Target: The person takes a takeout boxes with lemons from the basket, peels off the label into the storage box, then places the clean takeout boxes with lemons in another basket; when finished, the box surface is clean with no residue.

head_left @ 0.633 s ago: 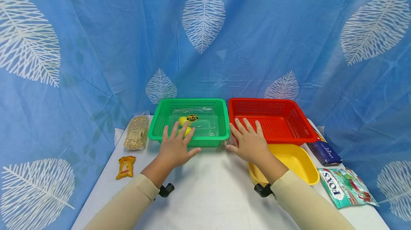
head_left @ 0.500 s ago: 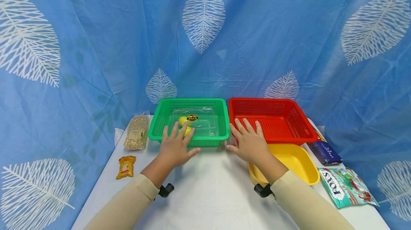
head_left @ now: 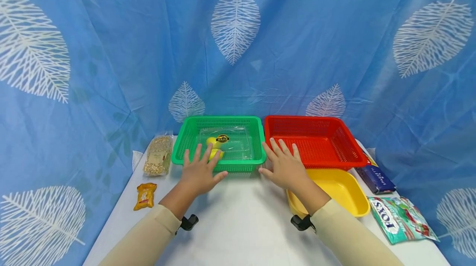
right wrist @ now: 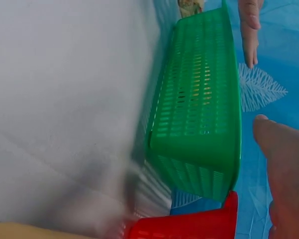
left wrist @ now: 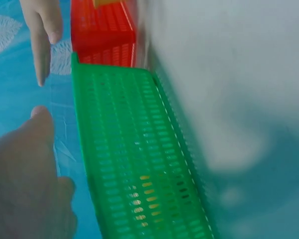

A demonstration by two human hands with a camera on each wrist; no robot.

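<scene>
While both hands have barely shifted, the left hand (head_left: 198, 172) stays flat and spread at the green basket (head_left: 222, 162) just ahead, the right hand (head_left: 284, 167) equally spread beside the red basket (head_left: 316, 142), gripping nothing.

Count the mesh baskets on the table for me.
2. The green basket sits ahead of the left hand; the red basket stands beside it, ahead of the right hand. The yellow tub isn't mesh.

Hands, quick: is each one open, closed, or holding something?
Left hand: open, fingers spread, holding nothing, at the green basket.
Right hand: open, holding nothing, near the red basket.
</scene>
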